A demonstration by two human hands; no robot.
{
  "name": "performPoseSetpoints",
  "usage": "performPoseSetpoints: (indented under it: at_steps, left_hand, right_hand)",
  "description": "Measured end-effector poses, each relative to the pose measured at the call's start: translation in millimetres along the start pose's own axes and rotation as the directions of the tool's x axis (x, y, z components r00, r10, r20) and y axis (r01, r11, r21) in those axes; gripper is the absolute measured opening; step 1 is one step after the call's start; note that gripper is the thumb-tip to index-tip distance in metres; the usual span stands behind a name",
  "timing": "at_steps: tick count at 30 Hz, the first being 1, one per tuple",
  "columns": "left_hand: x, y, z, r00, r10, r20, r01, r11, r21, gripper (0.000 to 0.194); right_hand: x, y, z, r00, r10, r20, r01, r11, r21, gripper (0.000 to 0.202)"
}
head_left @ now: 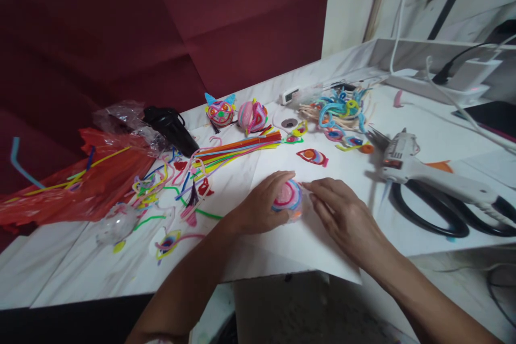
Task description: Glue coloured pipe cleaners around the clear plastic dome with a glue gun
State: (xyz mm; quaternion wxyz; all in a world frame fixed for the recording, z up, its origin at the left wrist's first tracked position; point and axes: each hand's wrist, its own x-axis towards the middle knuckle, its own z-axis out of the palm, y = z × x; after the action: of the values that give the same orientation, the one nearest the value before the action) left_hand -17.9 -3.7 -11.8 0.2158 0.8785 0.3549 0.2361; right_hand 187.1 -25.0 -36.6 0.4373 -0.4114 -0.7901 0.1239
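Note:
My left hand (264, 201) is wrapped round a small ball (287, 196) covered in coils of pink, white and blue fuzzy pipe cleaner, with a touch of orange low down. Its lower right part looks clear and shiny. At the ball's right edge, my right hand (338, 207) has its thumb and fingers pinched together; what they grip is too small to make out. Both hands are over white paper (258, 252) near the table's front edge. Just beyond them lies a flat eye-shaped pipe-cleaner piece (312, 157) in red, orange and blue.
Large black-handled scissors (429, 215) and a white glue gun (419, 158) lie at right. Bundled pipe cleaners (237, 149) are behind my left hand. Two decorated balls, one eared (221, 112), one striped (252, 116), stand farther back. A red plastic bag (108, 172) covers the left side.

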Motion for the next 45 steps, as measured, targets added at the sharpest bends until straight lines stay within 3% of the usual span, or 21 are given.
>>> performPoseSetpoints:
  at_steps: [4, 9, 14, 19, 23, 27, 35, 40, 43, 45]
  left_hand:
    - [1.7, -0.3, 0.9, 0.996, 0.066, -0.055, -0.063, 0.997, 0.052, 0.060]
    - [2.4, -2.1, 4.6, 0.990, 0.143, -0.003, -0.140, 0.971, 0.193, 0.051]
    - [2.2, -1.9, 5.2, 0.989, 0.144, 0.013, -0.144, 0.967, 0.209, 0.048]
    - [6.5, 4.4, -17.9, 0.994, -0.030, 0.109, 0.016, 0.992, 0.121, 0.068]
    - [3.7, 5.9, -41.5, 0.961, -0.187, 0.204, 0.154, 0.974, 0.167, 0.078]
    - [-8.1, -0.1, -42.9, 0.928, -0.254, 0.274, 0.211, 0.961, 0.178, 0.082]
    - [-19.0, -9.8, -22.7, 0.967, -0.206, 0.147, 0.188, 0.974, 0.125, 0.071]
    - [-12.8, -5.7, -23.4, 0.982, -0.168, 0.091, 0.155, 0.979, 0.128, 0.071]
    - [-3.3, -0.4, -18.1, 0.998, -0.034, 0.053, 0.024, 0.982, 0.187, 0.067]
    - [3.8, 2.9, -12.0, 0.993, 0.082, 0.091, -0.101, 0.969, 0.226, 0.060]
  right_hand:
    - [-13.0, -1.1, -18.8, 0.989, -0.003, -0.148, 0.002, 1.000, -0.003, 0.028]
    - [-33.0, -0.8, -37.3, 0.991, 0.005, -0.132, -0.011, 0.999, -0.040, 0.029]
    - [-46.1, 1.1, -29.2, 0.989, -0.077, -0.124, 0.065, 0.993, -0.097, 0.028]
    - [-39.0, 0.6, -7.6, 0.989, -0.139, -0.048, 0.132, 0.984, -0.119, 0.032]
    - [-21.1, 5.8, -0.6, 0.989, -0.141, -0.035, 0.135, 0.981, -0.138, 0.028]
    - [-4.3, 12.0, 3.1, 0.988, -0.152, 0.010, 0.152, 0.976, -0.155, 0.026]
    - [5.3, 14.5, 12.8, 0.984, -0.173, 0.043, 0.177, 0.973, -0.146, 0.023]
    - [-2.6, 20.1, 0.6, 0.984, -0.180, -0.001, 0.179, 0.975, -0.135, 0.025]
    - [-13.1, 25.5, -13.1, 0.979, -0.190, -0.076, 0.177, 0.973, -0.145, 0.023]
    - [-21.0, 28.5, -21.9, 0.972, -0.211, -0.099, 0.194, 0.968, -0.158, 0.022]
